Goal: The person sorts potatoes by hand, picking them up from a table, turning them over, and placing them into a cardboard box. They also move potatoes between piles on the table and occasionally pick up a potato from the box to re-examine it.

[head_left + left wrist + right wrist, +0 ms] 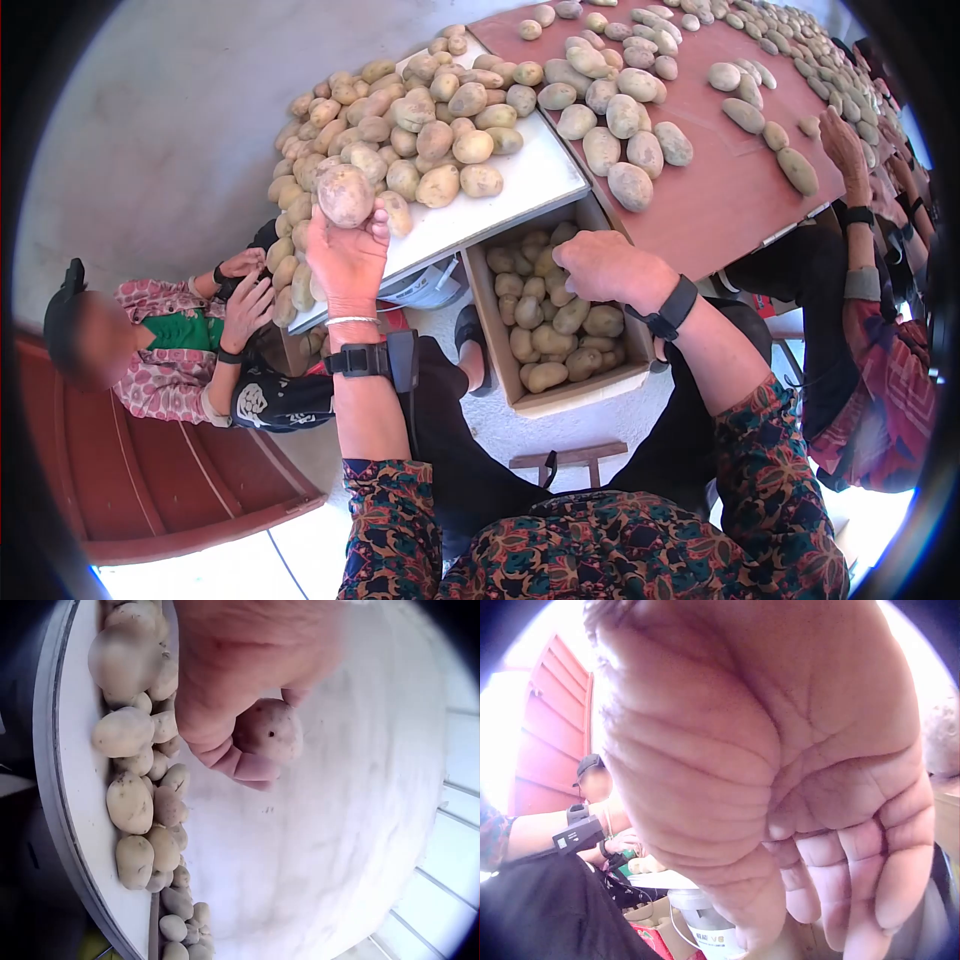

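Observation:
My left hand (348,255) grips a large, pinkish-tan potato (345,195) in front of the potato heap; in the left wrist view the fingers curl round this potato (271,731), which has a small dark spot. My right hand (612,265) is over the cardboard box (585,390), which holds many potatoes (570,315). In the right wrist view the palm faces the camera, and the fingers (862,862) point down loosely with nothing held between them. A big heap of potatoes (435,140) lies on the white board (540,170).
More potatoes (625,115) are spread over the reddish-brown table (715,180). A white bucket (425,285) stands under the white board. At left sits another person (170,345) with hands by the heap; further people's arms (850,165) reach in at right. A small wooden stool (570,457) shows below.

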Action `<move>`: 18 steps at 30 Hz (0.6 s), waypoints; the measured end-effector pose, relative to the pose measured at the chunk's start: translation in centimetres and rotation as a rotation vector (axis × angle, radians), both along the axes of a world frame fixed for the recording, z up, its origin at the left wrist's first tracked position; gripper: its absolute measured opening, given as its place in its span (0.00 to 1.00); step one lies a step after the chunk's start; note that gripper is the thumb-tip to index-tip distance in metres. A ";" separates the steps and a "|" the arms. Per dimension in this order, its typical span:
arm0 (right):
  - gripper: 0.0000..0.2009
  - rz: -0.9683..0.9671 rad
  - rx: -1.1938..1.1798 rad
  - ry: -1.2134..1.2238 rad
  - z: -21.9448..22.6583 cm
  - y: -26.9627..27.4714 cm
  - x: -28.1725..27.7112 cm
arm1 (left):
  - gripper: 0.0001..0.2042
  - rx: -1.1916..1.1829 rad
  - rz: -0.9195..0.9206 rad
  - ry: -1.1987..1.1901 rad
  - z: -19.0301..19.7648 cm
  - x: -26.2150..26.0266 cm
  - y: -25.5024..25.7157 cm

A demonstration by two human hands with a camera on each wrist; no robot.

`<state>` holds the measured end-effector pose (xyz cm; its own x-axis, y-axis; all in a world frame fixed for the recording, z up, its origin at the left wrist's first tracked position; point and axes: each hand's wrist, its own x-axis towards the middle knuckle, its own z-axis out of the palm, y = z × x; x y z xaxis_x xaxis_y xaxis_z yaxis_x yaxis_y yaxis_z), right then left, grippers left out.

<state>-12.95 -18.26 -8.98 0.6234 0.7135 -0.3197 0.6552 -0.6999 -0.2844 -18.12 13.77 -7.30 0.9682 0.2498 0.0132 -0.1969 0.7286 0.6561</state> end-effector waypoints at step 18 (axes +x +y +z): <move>0.10 0.002 0.040 -0.016 0.3 0.2 0.5 | 0.30 1.203 -0.564 0.515 -0.2 -2.2 -7.9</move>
<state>-12.46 -18.05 -8.71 0.6268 0.7269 -0.2808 0.6613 -0.6868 -0.3017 -20.30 5.91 -7.49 0.8941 -0.0751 -0.4414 0.3745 -0.4150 0.8292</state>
